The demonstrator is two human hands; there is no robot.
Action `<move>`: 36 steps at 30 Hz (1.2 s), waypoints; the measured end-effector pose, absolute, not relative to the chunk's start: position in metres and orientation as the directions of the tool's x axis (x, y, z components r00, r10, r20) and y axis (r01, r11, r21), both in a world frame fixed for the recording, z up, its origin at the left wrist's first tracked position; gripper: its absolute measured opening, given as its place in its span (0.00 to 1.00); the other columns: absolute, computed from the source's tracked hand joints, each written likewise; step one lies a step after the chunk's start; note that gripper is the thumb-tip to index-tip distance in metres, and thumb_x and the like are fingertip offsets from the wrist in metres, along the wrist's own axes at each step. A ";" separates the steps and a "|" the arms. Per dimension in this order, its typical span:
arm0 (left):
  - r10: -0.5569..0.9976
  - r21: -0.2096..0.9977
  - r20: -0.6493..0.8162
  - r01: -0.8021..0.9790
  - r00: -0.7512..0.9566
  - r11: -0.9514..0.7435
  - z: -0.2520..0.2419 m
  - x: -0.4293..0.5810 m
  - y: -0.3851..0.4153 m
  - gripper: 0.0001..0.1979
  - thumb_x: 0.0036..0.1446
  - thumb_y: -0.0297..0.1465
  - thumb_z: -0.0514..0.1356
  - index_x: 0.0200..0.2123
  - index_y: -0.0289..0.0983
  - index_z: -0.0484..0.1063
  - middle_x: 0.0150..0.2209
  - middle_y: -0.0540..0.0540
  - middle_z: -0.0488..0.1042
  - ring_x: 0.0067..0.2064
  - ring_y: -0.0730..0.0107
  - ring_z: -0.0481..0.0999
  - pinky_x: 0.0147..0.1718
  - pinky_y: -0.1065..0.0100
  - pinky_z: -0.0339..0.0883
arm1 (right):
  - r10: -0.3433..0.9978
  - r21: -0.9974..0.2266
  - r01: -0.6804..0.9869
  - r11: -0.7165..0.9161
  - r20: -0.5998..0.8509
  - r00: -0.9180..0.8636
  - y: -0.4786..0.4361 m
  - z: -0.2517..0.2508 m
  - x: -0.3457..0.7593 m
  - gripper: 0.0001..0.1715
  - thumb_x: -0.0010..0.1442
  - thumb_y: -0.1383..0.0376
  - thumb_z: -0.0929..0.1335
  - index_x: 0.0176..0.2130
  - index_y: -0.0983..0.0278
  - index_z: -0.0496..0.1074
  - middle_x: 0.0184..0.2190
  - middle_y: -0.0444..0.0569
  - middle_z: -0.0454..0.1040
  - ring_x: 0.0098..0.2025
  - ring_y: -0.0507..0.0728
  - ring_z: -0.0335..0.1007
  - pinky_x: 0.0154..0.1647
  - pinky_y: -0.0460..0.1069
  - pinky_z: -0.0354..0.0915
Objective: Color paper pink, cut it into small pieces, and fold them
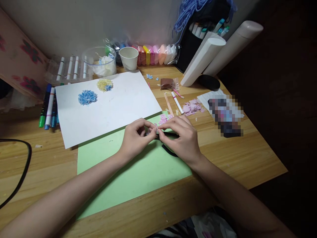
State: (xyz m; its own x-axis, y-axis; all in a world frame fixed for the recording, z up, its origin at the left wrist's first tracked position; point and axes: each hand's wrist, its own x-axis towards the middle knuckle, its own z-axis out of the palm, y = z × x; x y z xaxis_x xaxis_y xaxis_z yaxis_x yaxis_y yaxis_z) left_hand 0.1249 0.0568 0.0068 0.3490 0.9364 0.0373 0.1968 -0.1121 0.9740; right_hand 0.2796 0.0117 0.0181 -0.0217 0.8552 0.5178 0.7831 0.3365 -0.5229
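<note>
My left hand [133,137] and my right hand [182,135] meet above a green sheet [128,195]. Their fingertips pinch a small pale scrap of paper [156,126] between them; its exact shape is too small to make out. Black-handled scissors [168,150] lie below my hands, partly covered by them. Pink striped paper bits [162,119] sit just beyond my fingers. A pile of pale pink scraps [192,107] rests farther right. On a white sheet [119,105] to the left are a blue clump of scraps [88,97] and a yellow clump [105,84] with some blue.
At the back stand a clear tub [102,67], a paper cup [128,59] and bagged colored clay [153,54]. Markers [51,105] lie left. White bottles [204,61], a brown packet [167,84] and a blurred phone-like object [224,115] occupy the right side.
</note>
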 end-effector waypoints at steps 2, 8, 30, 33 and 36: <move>0.933 0.974 0.045 0.191 0.357 -0.120 0.007 0.125 0.057 0.03 0.50 0.28 0.62 0.27 0.35 0.74 0.23 0.52 0.68 0.20 0.81 0.54 0.18 0.73 0.49 | 0.853 -0.509 0.793 0.336 0.522 -0.026 0.011 0.017 0.279 0.04 0.56 0.69 0.69 0.30 0.63 0.75 0.27 0.48 0.76 0.33 0.56 0.67 0.35 0.51 0.65; 0.929 0.973 0.058 0.187 0.365 -0.135 0.005 0.126 0.057 0.02 0.50 0.28 0.63 0.27 0.35 0.75 0.23 0.52 0.69 0.21 0.81 0.55 0.19 0.73 0.50 | 0.855 -0.483 0.811 0.331 0.516 -0.042 0.011 0.017 0.279 0.05 0.56 0.70 0.68 0.30 0.64 0.75 0.27 0.47 0.75 0.34 0.56 0.66 0.36 0.51 0.65; 0.929 0.965 0.046 0.226 0.368 -0.137 0.008 0.127 0.056 0.03 0.49 0.28 0.62 0.26 0.35 0.73 0.20 0.54 0.66 0.20 0.80 0.55 0.18 0.74 0.49 | 0.877 -0.554 0.779 0.294 0.480 0.010 0.013 0.021 0.282 0.05 0.54 0.71 0.69 0.28 0.63 0.73 0.27 0.47 0.75 0.35 0.57 0.68 0.37 0.51 0.65; 0.932 0.963 0.042 0.232 0.361 -0.134 0.008 0.127 0.056 0.02 0.49 0.27 0.62 0.25 0.35 0.73 0.20 0.54 0.64 0.20 0.80 0.54 0.18 0.73 0.49 | 0.885 -0.587 0.768 0.256 0.463 0.058 0.015 0.021 0.285 0.04 0.54 0.71 0.69 0.28 0.64 0.73 0.28 0.47 0.74 0.35 0.57 0.68 0.36 0.50 0.64; 0.933 0.964 0.041 0.233 0.357 -0.131 0.008 0.127 0.056 0.02 0.49 0.26 0.62 0.25 0.35 0.72 0.20 0.55 0.63 0.20 0.81 0.54 0.18 0.73 0.49 | 0.890 -0.638 0.742 0.206 0.438 0.129 0.019 0.022 0.291 0.03 0.54 0.70 0.69 0.28 0.64 0.73 0.28 0.47 0.73 0.33 0.55 0.67 0.31 0.49 0.62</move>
